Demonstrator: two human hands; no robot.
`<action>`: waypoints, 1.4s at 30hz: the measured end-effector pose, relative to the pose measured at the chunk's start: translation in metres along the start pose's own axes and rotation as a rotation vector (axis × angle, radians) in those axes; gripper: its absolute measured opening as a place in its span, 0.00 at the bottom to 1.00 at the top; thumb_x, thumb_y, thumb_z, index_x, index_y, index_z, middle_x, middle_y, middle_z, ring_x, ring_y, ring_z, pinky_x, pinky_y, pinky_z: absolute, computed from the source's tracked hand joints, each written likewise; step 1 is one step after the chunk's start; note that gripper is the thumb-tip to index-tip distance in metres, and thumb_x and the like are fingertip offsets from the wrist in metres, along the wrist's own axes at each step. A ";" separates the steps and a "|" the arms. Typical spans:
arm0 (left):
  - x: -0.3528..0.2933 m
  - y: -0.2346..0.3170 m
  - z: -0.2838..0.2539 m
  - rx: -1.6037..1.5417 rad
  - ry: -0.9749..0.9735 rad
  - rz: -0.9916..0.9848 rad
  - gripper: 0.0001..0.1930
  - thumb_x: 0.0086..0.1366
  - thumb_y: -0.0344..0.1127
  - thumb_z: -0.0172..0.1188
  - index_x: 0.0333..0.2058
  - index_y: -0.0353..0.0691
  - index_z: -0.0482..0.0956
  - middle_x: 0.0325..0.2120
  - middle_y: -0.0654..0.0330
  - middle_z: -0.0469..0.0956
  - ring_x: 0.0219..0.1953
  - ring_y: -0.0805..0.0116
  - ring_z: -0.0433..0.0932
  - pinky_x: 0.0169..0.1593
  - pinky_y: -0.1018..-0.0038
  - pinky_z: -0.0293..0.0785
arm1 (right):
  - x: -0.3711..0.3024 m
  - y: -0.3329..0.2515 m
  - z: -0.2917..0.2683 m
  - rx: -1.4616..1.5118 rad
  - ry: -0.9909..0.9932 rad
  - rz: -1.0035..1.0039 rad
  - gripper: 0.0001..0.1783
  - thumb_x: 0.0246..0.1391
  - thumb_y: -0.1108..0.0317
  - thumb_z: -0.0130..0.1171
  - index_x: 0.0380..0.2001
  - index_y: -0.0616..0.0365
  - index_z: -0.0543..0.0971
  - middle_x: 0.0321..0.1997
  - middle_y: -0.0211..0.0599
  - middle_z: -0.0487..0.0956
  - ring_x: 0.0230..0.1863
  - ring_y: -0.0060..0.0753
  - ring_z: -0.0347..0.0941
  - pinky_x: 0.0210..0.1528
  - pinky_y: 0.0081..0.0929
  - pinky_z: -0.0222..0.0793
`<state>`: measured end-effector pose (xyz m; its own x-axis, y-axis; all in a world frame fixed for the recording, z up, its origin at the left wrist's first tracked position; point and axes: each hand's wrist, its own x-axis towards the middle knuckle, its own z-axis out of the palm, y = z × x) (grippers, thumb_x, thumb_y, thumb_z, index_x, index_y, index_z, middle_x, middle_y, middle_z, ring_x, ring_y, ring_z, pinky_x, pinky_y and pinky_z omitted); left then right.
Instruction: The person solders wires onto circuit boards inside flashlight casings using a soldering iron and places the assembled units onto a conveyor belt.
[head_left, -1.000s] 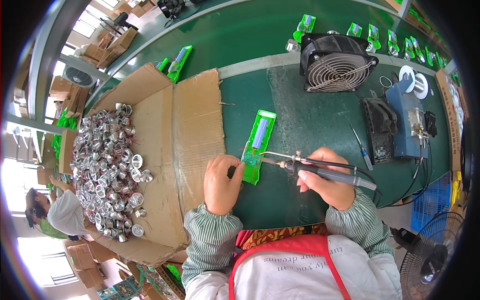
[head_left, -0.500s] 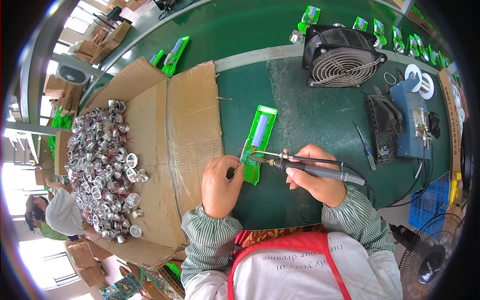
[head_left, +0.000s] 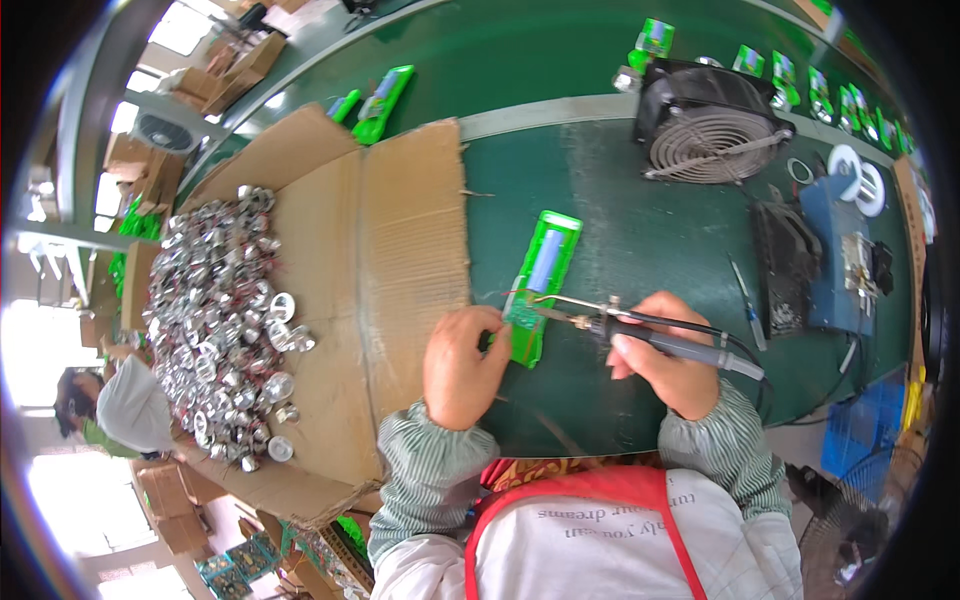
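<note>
A narrow green plastic case (head_left: pixel 528 347) lies slanted on the bench, with a blue cylindrical battery cell (head_left: pixel 546 261) in its upper part. Below the cell sits a small green circuit board (head_left: pixel 522 312) with thin red wire near it. My left hand (head_left: pixel 465 366) is closed at the case's left edge beside the board, thumb and forefinger pinching there; the fingertips are partly hidden. In my right hand (head_left: pixel 672 352) is a soldering iron (head_left: pixel 665 345), gripped like a pen. Its tip and a thin metal feed tube (head_left: pixel 570 300) reach the board from the right.
An opened cardboard box (head_left: pixel 330 300) at left holds many silvery lamp cups (head_left: pixel 225 320). A black fan (head_left: pixel 710 125) stands at the back. To the right are a screwdriver (head_left: pixel 747 303), a blue machine with white spools (head_left: pixel 838 260), and cables. More green cases (head_left: pixel 383 103) lie beyond.
The whole view has shifted, so the bench and hands appear farther right. Both hands keep their places at the case, and the iron's tip stays at the board.
</note>
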<state>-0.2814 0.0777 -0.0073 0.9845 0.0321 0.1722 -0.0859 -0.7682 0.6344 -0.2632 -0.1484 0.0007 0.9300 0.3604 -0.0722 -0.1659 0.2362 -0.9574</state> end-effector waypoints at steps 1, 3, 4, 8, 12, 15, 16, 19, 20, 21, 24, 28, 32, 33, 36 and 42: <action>-0.002 -0.001 0.000 0.007 0.002 -0.006 0.04 0.51 0.27 0.58 0.25 0.35 0.73 0.29 0.55 0.76 0.33 0.58 0.73 0.38 0.69 0.68 | -0.002 0.001 0.000 -0.008 0.031 0.005 0.07 0.48 0.76 0.55 0.30 0.65 0.68 0.23 0.38 0.75 0.22 0.22 0.73 0.24 0.19 0.71; -0.005 -0.002 0.001 0.005 0.021 0.018 0.03 0.51 0.28 0.58 0.25 0.36 0.73 0.28 0.55 0.76 0.33 0.57 0.73 0.37 0.67 0.68 | -0.008 -0.001 0.000 -0.035 0.083 0.027 0.06 0.48 0.77 0.54 0.30 0.64 0.68 0.22 0.40 0.74 0.21 0.23 0.72 0.23 0.19 0.71; -0.004 -0.002 0.004 -0.010 0.031 0.057 0.03 0.51 0.28 0.57 0.25 0.36 0.74 0.27 0.54 0.76 0.32 0.57 0.73 0.37 0.67 0.68 | -0.013 -0.004 -0.002 -0.060 0.116 0.043 0.06 0.48 0.77 0.53 0.30 0.64 0.67 0.22 0.40 0.74 0.20 0.23 0.71 0.22 0.19 0.70; -0.007 0.001 0.001 -0.033 0.038 0.083 0.04 0.51 0.30 0.58 0.25 0.36 0.74 0.23 0.55 0.74 0.30 0.55 0.72 0.34 0.65 0.67 | -0.022 -0.003 -0.008 -0.145 0.172 0.045 0.07 0.49 0.77 0.51 0.31 0.63 0.65 0.19 0.40 0.74 0.17 0.24 0.71 0.19 0.17 0.69; -0.013 0.004 -0.009 -0.120 0.124 0.095 0.05 0.51 0.30 0.58 0.26 0.36 0.76 0.21 0.55 0.73 0.28 0.56 0.71 0.33 0.66 0.67 | -0.023 -0.003 -0.008 -0.140 0.169 0.011 0.07 0.49 0.77 0.51 0.31 0.63 0.65 0.18 0.39 0.73 0.16 0.24 0.70 0.19 0.16 0.69; -0.011 0.013 -0.004 -0.197 0.095 -0.034 0.04 0.51 0.29 0.58 0.27 0.36 0.76 0.22 0.55 0.73 0.28 0.58 0.71 0.34 0.68 0.67 | -0.027 -0.009 -0.007 -0.139 0.195 0.041 0.07 0.48 0.77 0.52 0.30 0.63 0.65 0.19 0.39 0.73 0.16 0.23 0.70 0.19 0.16 0.69; -0.009 0.012 -0.003 -0.222 0.065 -0.025 0.04 0.51 0.29 0.58 0.27 0.36 0.76 0.22 0.55 0.73 0.28 0.58 0.71 0.34 0.68 0.67 | -0.024 -0.010 -0.005 -0.120 0.173 0.014 0.06 0.48 0.77 0.52 0.30 0.63 0.66 0.19 0.39 0.73 0.17 0.22 0.70 0.19 0.16 0.68; -0.012 0.010 -0.003 -0.019 0.112 0.044 0.03 0.50 0.28 0.59 0.26 0.36 0.76 0.23 0.54 0.72 0.28 0.58 0.70 0.33 0.68 0.66 | -0.017 -0.010 0.001 -0.044 0.089 -0.012 0.07 0.48 0.76 0.54 0.29 0.64 0.68 0.21 0.39 0.74 0.19 0.23 0.71 0.22 0.18 0.69; -0.009 0.008 -0.005 0.040 0.107 0.104 0.04 0.50 0.28 0.59 0.25 0.35 0.76 0.22 0.53 0.72 0.28 0.58 0.70 0.33 0.68 0.66 | -0.016 -0.006 0.000 -0.036 0.085 0.007 0.07 0.47 0.76 0.56 0.29 0.65 0.68 0.21 0.39 0.75 0.20 0.23 0.72 0.22 0.18 0.69; -0.005 0.007 -0.004 0.044 0.077 0.094 0.04 0.50 0.27 0.59 0.25 0.35 0.75 0.24 0.53 0.71 0.29 0.57 0.70 0.34 0.68 0.66 | -0.013 -0.003 -0.002 -0.011 0.060 -0.014 0.08 0.47 0.76 0.56 0.29 0.65 0.68 0.22 0.39 0.75 0.20 0.23 0.72 0.22 0.18 0.69; -0.007 0.011 0.000 0.046 0.029 0.108 0.03 0.50 0.27 0.59 0.25 0.35 0.75 0.27 0.54 0.70 0.32 0.56 0.68 0.36 0.67 0.65 | -0.012 -0.004 -0.003 -0.015 0.020 -0.022 0.07 0.47 0.76 0.56 0.28 0.65 0.69 0.23 0.38 0.76 0.21 0.22 0.73 0.23 0.18 0.70; -0.004 0.015 0.007 0.064 -0.002 0.123 0.03 0.50 0.27 0.58 0.25 0.35 0.74 0.30 0.55 0.69 0.33 0.57 0.67 0.37 0.67 0.64 | -0.014 -0.001 -0.009 -0.025 0.026 -0.005 0.06 0.47 0.76 0.56 0.28 0.64 0.69 0.23 0.37 0.76 0.22 0.21 0.73 0.23 0.18 0.70; -0.007 0.017 0.007 0.061 -0.006 0.101 0.03 0.50 0.26 0.58 0.25 0.35 0.74 0.29 0.55 0.69 0.33 0.57 0.67 0.37 0.67 0.64 | -0.013 0.002 -0.007 -0.032 0.002 0.012 0.06 0.47 0.76 0.55 0.28 0.65 0.69 0.23 0.37 0.75 0.22 0.21 0.73 0.24 0.18 0.70; -0.007 0.017 0.007 0.077 -0.012 0.101 0.03 0.50 0.26 0.58 0.25 0.35 0.74 0.29 0.56 0.69 0.33 0.57 0.67 0.37 0.67 0.65 | -0.012 0.002 -0.007 -0.036 -0.005 0.027 0.06 0.47 0.76 0.55 0.28 0.65 0.69 0.23 0.37 0.75 0.22 0.21 0.73 0.24 0.18 0.71; -0.007 0.018 0.006 0.087 -0.025 0.094 0.03 0.50 0.26 0.58 0.25 0.35 0.74 0.29 0.56 0.69 0.33 0.57 0.67 0.36 0.68 0.65 | -0.011 0.003 -0.006 -0.018 -0.006 0.042 0.06 0.47 0.75 0.55 0.28 0.65 0.69 0.23 0.36 0.75 0.23 0.21 0.73 0.25 0.18 0.71; -0.004 0.018 0.007 0.067 -0.034 0.094 0.03 0.49 0.26 0.58 0.24 0.35 0.74 0.29 0.55 0.69 0.33 0.57 0.67 0.35 0.68 0.66 | -0.007 0.004 -0.006 0.012 -0.017 0.070 0.07 0.47 0.75 0.55 0.29 0.65 0.69 0.24 0.36 0.75 0.24 0.20 0.73 0.26 0.18 0.71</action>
<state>-0.2854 0.0598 -0.0016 0.9773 -0.0629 0.2025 -0.1690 -0.8078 0.5646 -0.2688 -0.1555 -0.0048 0.9105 0.3913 -0.1337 -0.2339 0.2205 -0.9469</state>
